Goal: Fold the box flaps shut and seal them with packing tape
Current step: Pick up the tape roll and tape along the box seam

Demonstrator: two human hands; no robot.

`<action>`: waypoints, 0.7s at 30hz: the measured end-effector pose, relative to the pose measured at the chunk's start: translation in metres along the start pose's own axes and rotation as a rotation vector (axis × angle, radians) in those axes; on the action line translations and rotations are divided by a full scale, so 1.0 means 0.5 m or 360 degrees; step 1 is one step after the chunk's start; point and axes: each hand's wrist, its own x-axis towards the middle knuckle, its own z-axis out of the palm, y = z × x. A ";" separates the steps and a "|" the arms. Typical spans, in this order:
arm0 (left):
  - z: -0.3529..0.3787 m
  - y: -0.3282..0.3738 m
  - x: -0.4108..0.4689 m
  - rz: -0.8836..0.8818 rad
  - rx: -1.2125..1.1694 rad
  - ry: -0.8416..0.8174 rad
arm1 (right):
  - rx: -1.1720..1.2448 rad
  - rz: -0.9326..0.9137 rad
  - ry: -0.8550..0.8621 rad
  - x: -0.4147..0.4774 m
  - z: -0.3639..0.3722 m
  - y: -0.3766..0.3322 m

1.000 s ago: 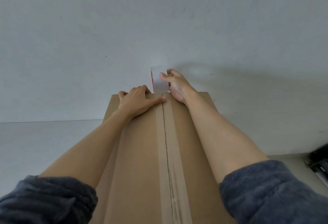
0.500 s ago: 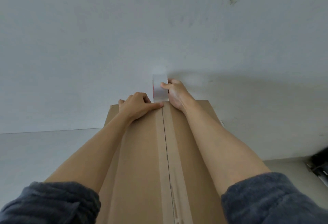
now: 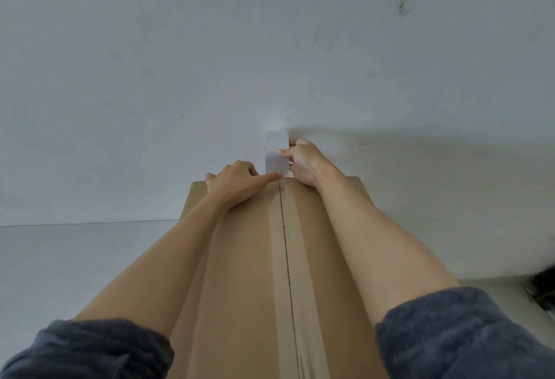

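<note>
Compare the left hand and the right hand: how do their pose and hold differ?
The left hand lies on the cardboard box top, one straight finger pressing the tape strip at the far edge; the right hand is past that edge. The left hand holds nothing; the right hand grips the tape roll. Both are at the far end of the seam.

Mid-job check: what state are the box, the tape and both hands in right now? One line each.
Box: lying lengthwise away from the camera.
Flaps: folded shut, meeting at a centre seam.
Tape strip: laid along the seam to the far edge, apparently uncut.
Tape roll: held just past the far edge.
Left hand: resting on the box, one straight digit pressing the strip.
Right hand: gripping the tape roll.
</note>
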 end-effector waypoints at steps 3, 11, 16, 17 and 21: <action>0.005 0.013 0.001 -0.0053 0.0103 0.0021 | 0.0031 0.0031 -0.0006 0.001 -0.002 -0.001; 0.012 0.015 -0.008 -0.0053 0.0137 0.0075 | -0.0060 -0.0013 -0.0001 0.007 0.001 0.004; 0.010 0.018 -0.007 -0.0050 0.0154 0.0053 | -0.0094 -0.0021 0.0044 0.003 0.007 0.004; 0.012 0.016 -0.006 -0.0041 0.0169 0.0058 | -0.0076 -0.0024 0.0046 0.003 0.006 0.004; -0.003 0.003 0.015 -0.0085 -0.0448 0.0183 | 0.0036 -0.0047 0.0008 -0.003 -0.001 0.003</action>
